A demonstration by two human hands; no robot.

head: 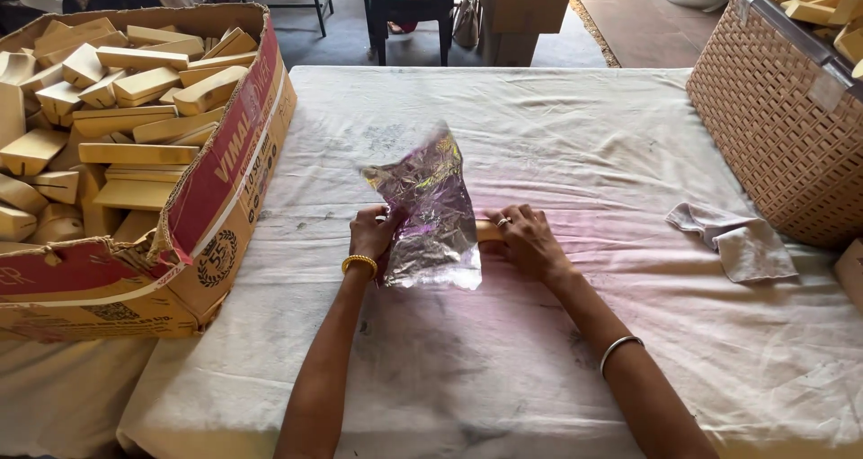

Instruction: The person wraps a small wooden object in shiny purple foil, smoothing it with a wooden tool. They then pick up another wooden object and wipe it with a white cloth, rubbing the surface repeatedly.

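While open cloth surrounds them, left hand (373,232) and right hand (526,240) grip foil wrapper (431,212).

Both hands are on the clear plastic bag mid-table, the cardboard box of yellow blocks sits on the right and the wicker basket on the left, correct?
Not quite. The head view shows the cardboard box of yellow blocks on the left and the wicker basket on the right. Left hand and right hand do hold the clear plastic bag.
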